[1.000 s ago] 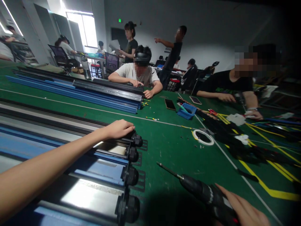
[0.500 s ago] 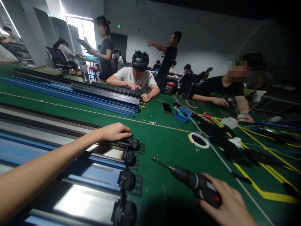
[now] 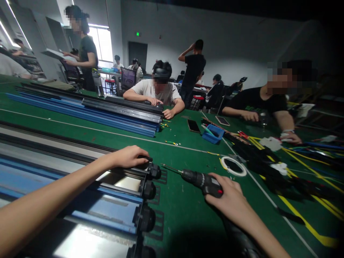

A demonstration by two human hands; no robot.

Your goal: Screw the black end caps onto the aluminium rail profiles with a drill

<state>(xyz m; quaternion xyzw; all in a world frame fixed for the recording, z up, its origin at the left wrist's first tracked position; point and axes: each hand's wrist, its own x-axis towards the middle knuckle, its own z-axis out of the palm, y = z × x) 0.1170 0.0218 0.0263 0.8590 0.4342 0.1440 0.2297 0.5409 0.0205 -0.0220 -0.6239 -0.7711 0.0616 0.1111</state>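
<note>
My left hand (image 3: 131, 156) lies over the right end of the farthest long metal profile (image 3: 88, 153) in the near row, its fingers curled round the edge. A black end cap with a cable gland (image 3: 155, 171) sits just beside those fingers. In my right hand (image 3: 228, 191) is a cordless drill (image 3: 201, 180), gripped by its handle. Its long thin bit (image 3: 171, 168) points left, the tip close to that gland; whether they touch I cannot tell. Nearer me, more blue and silver profiles (image 3: 113, 200) lie side by side with similar black glands (image 3: 148, 216).
Across the green table (image 3: 182, 215) lies a stack of profiles (image 3: 120, 111), with a person leaning behind it. To the right are a phone (image 3: 193, 125), a blue bin (image 3: 213, 134), a white ring (image 3: 233, 166) and yellow-black cables (image 3: 271, 179). Another person works at the right.
My right hand has brought the drill left and away from me, its bit closer to the far profile's end. The left hand stays on the profile. In the background, people have shifted.
</note>
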